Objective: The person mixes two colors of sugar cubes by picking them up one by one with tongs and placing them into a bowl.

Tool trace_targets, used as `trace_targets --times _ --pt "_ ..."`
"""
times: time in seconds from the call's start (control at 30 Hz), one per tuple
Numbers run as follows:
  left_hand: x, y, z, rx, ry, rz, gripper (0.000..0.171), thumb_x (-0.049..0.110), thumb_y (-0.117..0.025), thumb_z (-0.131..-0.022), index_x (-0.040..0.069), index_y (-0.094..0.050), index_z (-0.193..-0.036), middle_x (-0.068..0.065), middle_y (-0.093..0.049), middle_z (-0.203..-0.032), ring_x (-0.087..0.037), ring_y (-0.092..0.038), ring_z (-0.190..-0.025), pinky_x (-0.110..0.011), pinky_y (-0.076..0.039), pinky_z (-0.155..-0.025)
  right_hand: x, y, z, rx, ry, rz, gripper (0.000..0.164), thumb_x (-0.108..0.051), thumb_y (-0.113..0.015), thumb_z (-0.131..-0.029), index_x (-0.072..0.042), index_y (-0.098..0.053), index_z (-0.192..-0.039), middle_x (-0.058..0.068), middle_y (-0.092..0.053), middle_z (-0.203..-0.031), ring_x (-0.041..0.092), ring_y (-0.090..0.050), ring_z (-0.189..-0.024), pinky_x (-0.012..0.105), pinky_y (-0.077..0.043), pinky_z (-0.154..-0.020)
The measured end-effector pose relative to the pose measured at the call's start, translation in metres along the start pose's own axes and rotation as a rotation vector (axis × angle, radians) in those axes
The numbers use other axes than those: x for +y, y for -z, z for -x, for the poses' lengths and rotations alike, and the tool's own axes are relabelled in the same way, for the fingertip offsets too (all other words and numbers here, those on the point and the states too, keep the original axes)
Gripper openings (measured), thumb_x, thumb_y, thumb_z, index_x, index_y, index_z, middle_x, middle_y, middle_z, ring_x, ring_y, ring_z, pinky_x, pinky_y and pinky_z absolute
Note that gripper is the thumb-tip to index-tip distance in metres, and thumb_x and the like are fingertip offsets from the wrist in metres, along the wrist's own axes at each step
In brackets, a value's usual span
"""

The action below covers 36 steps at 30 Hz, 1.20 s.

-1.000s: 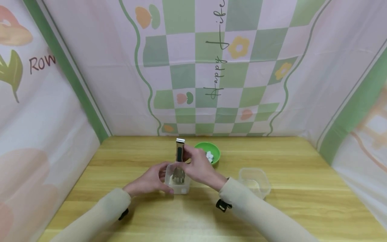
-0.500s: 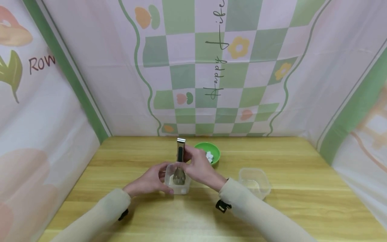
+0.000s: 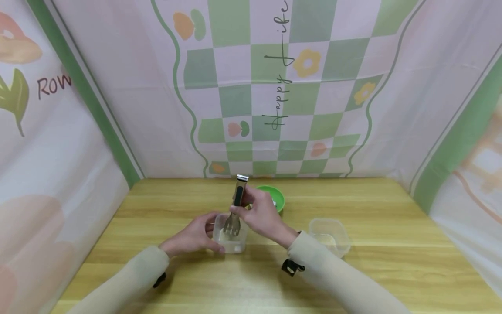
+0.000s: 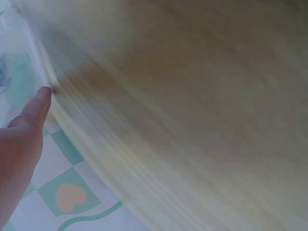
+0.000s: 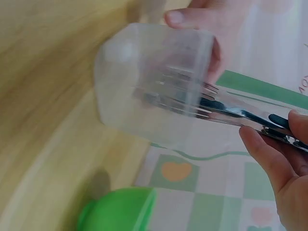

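Observation:
In the head view my right hand (image 3: pixel 262 214) holds metal tongs (image 3: pixel 239 196) with forked ends, thumb on one side and fingers on the other. The tongs lean, top to the right, their prongs inside a clear plastic container (image 3: pixel 221 226). The right wrist view shows the prongs (image 5: pixel 178 96) through the cloudy wall; whether they pinch anything I cannot tell. A small white patch (image 3: pixel 237 248) shows at the container's front corner. My left hand (image 3: pixel 195 233) grips the container's left side, thumb at the front; only its thumb (image 4: pixel 36 108) appears in the left wrist view.
Just behind my right hand stands a green bowl (image 3: pixel 280 200) with white pieces (image 3: pixel 274 203), mostly hidden by the hand. A second clear container (image 3: pixel 331 231) sits to the right, near my right sleeve. Patterned cloth (image 3: pixel 266 109) hangs behind the wooden table (image 3: pixel 376 226).
The tongs have gone from nearly upright to leaning right at the top, and their prongs have risen slightly. My right hand shifted a little right. My left hand and the container stay put.

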<state>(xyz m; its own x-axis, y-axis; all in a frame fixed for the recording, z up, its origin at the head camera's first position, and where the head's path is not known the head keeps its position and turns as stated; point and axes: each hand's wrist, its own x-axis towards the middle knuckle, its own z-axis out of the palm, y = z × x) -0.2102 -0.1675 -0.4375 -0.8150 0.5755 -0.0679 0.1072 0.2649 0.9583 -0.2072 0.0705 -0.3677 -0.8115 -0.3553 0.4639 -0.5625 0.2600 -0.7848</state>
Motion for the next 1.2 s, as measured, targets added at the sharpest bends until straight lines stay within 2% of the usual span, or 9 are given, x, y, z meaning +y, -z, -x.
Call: trace_targets --times 0.1,0.27,0.4,0.6,0.77,0.9,1.07,1.2 --pt "0.001 -0.001 0.000 -0.001 -0.011 0.000 0.088 0.000 -0.091 -0.079 -0.002 -0.043 -0.153 -0.018 -0.057 -0.147 -0.038 -0.055 -0.136 -0.045 -0.045 -0.116 -0.004 0.007 -0.002 0.045 0.030 -0.026 0.020 0.006 -0.082 -0.088 -0.004 -0.068 -0.099 0.002 -0.076 -0.086 0.014 -0.073 -0.076 0.033 -0.063 -0.069" --pt "0.002 -0.001 0.001 -0.006 -0.010 0.016 0.089 -0.001 -0.091 -0.079 -0.003 -0.042 -0.153 -0.020 -0.057 -0.147 -0.041 -0.054 -0.137 -0.046 -0.046 -0.115 -0.010 0.021 -0.004 0.131 0.078 -0.061 0.021 0.009 -0.083 -0.084 0.002 -0.069 -0.098 0.011 -0.077 -0.087 0.020 -0.074 -0.074 0.029 -0.063 -0.067" --pt "0.003 -0.001 0.002 0.002 0.011 0.008 0.092 0.000 -0.091 -0.078 -0.002 -0.041 -0.156 -0.020 -0.056 -0.148 -0.041 -0.053 -0.137 -0.048 -0.047 -0.114 -0.013 0.035 -0.007 0.190 0.107 -0.049 0.022 0.010 -0.084 -0.083 0.003 -0.070 -0.098 0.012 -0.077 -0.087 0.024 -0.074 -0.073 0.030 -0.063 -0.064" --pt "0.004 -0.001 0.002 0.014 0.017 0.018 0.093 -0.001 -0.091 -0.077 -0.002 -0.041 -0.156 -0.023 -0.055 -0.149 -0.042 -0.053 -0.137 -0.048 -0.048 -0.113 -0.013 0.059 -0.011 0.236 0.122 -0.018 0.021 0.009 -0.084 -0.084 0.002 -0.070 -0.098 0.011 -0.076 -0.090 0.025 -0.074 -0.076 0.031 -0.065 -0.070" --pt "0.003 -0.002 0.002 0.017 0.009 0.021 0.093 -0.002 -0.091 -0.076 -0.003 -0.041 -0.155 -0.025 -0.053 -0.149 -0.044 -0.053 -0.137 -0.050 -0.048 -0.113 -0.008 0.076 -0.013 0.269 0.100 0.021 0.019 0.008 -0.083 -0.085 0.002 -0.070 -0.098 0.011 -0.076 -0.090 0.025 -0.073 -0.076 0.026 -0.064 -0.069" --pt "0.002 -0.001 0.002 0.022 0.016 0.005 0.094 0.000 -0.092 -0.076 -0.002 -0.041 -0.155 -0.024 -0.053 -0.150 -0.043 -0.053 -0.137 -0.049 -0.048 -0.113 -0.003 0.087 -0.014 0.281 0.058 0.043 0.019 0.008 -0.082 -0.087 0.002 -0.069 -0.100 0.012 -0.075 -0.090 0.025 -0.073 -0.076 0.027 -0.064 -0.067" --pt "0.001 0.000 0.001 0.028 0.025 -0.022 0.094 0.003 -0.093 -0.076 -0.001 -0.043 -0.155 -0.022 -0.054 -0.149 -0.042 -0.054 -0.136 -0.049 -0.049 -0.112 0.006 0.097 -0.015 0.298 0.023 0.063 0.021 0.006 -0.081 -0.088 0.007 -0.068 -0.104 0.016 -0.075 -0.092 0.026 -0.073 -0.078 0.026 -0.065 -0.067" --pt "-0.001 0.000 0.000 0.026 0.025 -0.023 0.093 0.003 -0.093 -0.075 0.000 -0.044 -0.155 -0.021 -0.055 -0.149 -0.041 -0.054 -0.136 -0.049 -0.049 -0.112 0.011 0.102 -0.015 0.307 0.020 0.088 0.019 0.006 -0.081 -0.088 0.006 -0.068 -0.101 0.016 -0.075 -0.090 0.027 -0.073 -0.077 0.024 -0.064 -0.067"
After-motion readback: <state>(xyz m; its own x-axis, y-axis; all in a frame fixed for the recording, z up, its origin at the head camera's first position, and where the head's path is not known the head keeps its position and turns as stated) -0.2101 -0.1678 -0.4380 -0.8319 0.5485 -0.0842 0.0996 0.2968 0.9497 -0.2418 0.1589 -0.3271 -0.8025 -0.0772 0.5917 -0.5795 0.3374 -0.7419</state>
